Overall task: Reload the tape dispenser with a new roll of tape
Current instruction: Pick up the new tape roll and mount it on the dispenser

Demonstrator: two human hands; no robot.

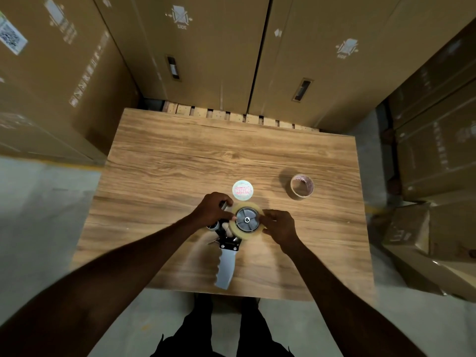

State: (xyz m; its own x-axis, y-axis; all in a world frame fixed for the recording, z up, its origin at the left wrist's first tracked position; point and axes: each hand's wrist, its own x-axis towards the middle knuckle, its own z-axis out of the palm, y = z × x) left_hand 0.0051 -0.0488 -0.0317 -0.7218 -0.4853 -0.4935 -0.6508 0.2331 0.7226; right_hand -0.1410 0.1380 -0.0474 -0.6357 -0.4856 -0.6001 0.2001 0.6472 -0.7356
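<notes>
One tape dispenser (pixel 226 256) lying flat, grey handle toward the near table (pixel 159 161) edge. Left hand (pixel 213 208) curled on its front end; one clear tape roll (pixel 246 220) on the hub just right; right hand (pixel 279 226) pinching that roll's rim. Beyond: one round label disc (pixel 242 189), one empty core (pixel 302 186) far right, bare wood around.

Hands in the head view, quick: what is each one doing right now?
Left hand: closed on the grey-handled tape dispenser, near its front.
Right hand: fingers on the edge of the clear tape roll on the hub.
</notes>
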